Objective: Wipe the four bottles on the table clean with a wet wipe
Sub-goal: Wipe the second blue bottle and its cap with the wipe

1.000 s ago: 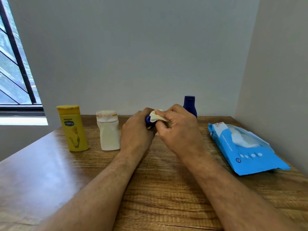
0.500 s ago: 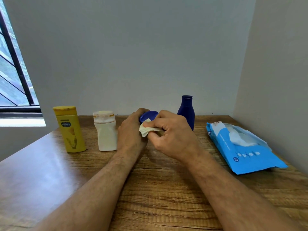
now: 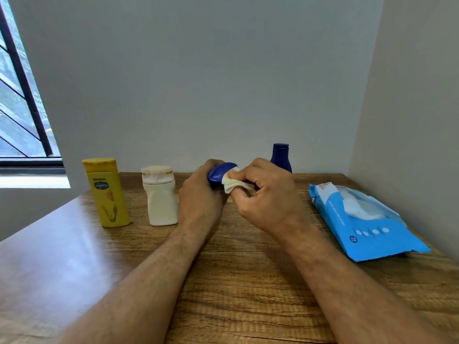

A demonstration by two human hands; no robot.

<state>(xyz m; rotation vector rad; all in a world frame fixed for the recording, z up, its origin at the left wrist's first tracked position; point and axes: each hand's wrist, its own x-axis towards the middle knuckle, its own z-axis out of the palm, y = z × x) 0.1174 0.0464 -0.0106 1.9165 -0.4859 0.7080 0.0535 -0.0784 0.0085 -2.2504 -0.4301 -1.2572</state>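
Observation:
My left hand (image 3: 200,197) grips a small dark blue bottle (image 3: 219,173) over the middle of the wooden table (image 3: 74,256); only its rounded end shows above my fingers. My right hand (image 3: 267,198) pinches a crumpled pale wet wipe (image 3: 231,183) against that end of the bottle. A yellow bottle (image 3: 107,192) and a white bottle (image 3: 160,196) stand upright to the left. A second dark blue bottle (image 3: 281,157) stands behind my right hand, its lower part hidden.
An open blue pack of wet wipes (image 3: 360,219) lies at the right, close to the side wall. The back wall runs just behind the bottles. A window (image 3: 17,108) is at the far left.
The blue bottle's rounded end has come into view above my left hand. The wipe has slid from the top of the bottle down to its right side.

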